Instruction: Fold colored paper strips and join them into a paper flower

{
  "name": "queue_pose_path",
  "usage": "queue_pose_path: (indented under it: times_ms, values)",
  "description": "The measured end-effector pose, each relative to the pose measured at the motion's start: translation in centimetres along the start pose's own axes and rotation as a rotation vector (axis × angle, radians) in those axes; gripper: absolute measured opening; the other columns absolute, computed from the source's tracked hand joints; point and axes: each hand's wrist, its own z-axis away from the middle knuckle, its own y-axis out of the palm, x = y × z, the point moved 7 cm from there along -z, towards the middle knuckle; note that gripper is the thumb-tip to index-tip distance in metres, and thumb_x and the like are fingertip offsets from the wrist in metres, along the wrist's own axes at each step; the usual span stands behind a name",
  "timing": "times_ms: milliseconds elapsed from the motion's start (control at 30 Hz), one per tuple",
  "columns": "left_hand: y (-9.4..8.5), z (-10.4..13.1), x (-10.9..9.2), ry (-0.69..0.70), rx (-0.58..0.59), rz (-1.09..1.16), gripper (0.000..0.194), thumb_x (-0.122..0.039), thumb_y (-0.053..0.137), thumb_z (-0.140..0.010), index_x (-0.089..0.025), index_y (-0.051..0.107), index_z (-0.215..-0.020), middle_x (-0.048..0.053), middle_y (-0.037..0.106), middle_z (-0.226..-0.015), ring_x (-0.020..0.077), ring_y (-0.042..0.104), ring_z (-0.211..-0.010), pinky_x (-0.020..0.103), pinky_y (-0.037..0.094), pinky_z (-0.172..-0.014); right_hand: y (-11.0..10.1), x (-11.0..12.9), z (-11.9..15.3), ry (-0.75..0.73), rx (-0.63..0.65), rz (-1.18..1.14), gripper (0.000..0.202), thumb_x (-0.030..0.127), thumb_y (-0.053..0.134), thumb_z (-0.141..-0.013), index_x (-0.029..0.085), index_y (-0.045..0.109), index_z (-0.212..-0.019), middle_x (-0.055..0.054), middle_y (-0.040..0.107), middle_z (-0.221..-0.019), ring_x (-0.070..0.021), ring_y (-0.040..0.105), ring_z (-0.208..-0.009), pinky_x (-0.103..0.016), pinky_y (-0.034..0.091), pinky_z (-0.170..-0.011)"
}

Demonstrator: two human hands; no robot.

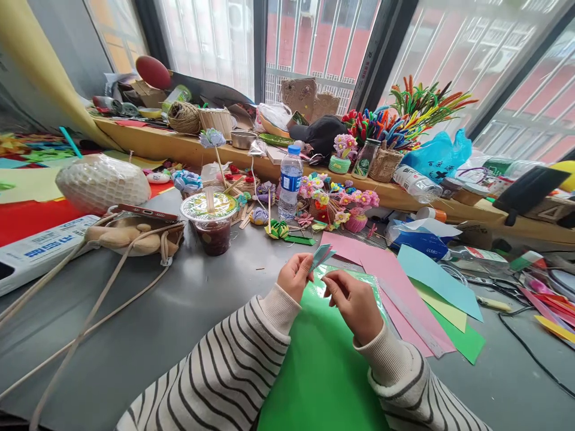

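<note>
Left hand (294, 276) pinches small stack of paper pieces (321, 255), fanned upward. Right hand (354, 302) closed beside it, fingertips touching stack's lower edge. Both above green sheet (314, 365) on grey tabletop (179, 311). Pink, blue paper sheets (404, 281) right; water bottle (290, 182), lidded cup (212, 221) behind.

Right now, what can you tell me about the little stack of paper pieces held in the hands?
The small paper stack is a thin, slightly fanned bundle of pale blue-green and pink slips. The left hand pinches its lower end; the right hand touches its underside with its fingertips. It tilts up to the right above a green sheet.
</note>
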Motion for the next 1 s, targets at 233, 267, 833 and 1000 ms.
queue_pose_path:
  times_ms: [233, 267, 833, 1000]
  values:
    - [-0.8, -0.2, -0.2, 0.095, -0.067, -0.080, 0.035, -0.049, 0.051, -0.070, -0.014, 0.052, -0.077, -0.006, 0.046, -0.043, 0.0058, 0.039, -0.037, 0.018, 0.026, -0.038, -0.9, -1.7, 1.1, 0.088, -0.076, -0.088, 0.018, 0.032, 0.041, -0.081, 0.018, 0.048, -0.072, 0.001, 0.059, -0.057, -0.0099, 0.053, -0.042, -0.021, 0.043, -0.043]
    - [-0.8, -0.1, -0.2, 0.103, -0.084, -0.069, 0.035, -0.049, 0.051, -0.070, -0.015, 0.051, -0.078, -0.006, 0.046, -0.043, 0.0059, 0.039, -0.037, 0.018, 0.026, -0.038, -0.9, -1.6, 1.1, 0.086, -0.092, -0.097, 0.019, 0.033, 0.041, -0.081, 0.018, 0.048, -0.072, 0.000, 0.059, -0.057, -0.0096, 0.052, -0.041, -0.021, 0.042, -0.042]
    - [-0.6, 0.4, -0.9, 0.179, -0.096, -0.130, 0.033, -0.046, 0.050, -0.072, -0.015, 0.049, -0.085, -0.007, 0.045, -0.044, 0.0073, 0.041, -0.041, 0.019, 0.032, -0.044, -0.1, -1.2, 1.4, 0.057, -0.035, -0.216, 0.018, 0.034, 0.043, -0.080, 0.017, 0.048, -0.075, -0.001, 0.060, -0.060, -0.0083, 0.047, -0.041, -0.021, 0.040, -0.042]
    - [0.0, 0.6, -0.8, 0.193, -0.027, -0.208, 0.031, -0.043, 0.047, -0.075, -0.015, 0.047, -0.088, -0.008, 0.043, -0.043, 0.0074, 0.039, -0.040, 0.020, 0.032, -0.045, -0.1, -1.6, 1.2, 0.096, -0.040, -0.273, 0.018, 0.034, 0.046, -0.079, 0.017, 0.047, -0.072, 0.000, 0.058, -0.055, -0.0076, 0.043, -0.040, -0.020, 0.037, -0.041]
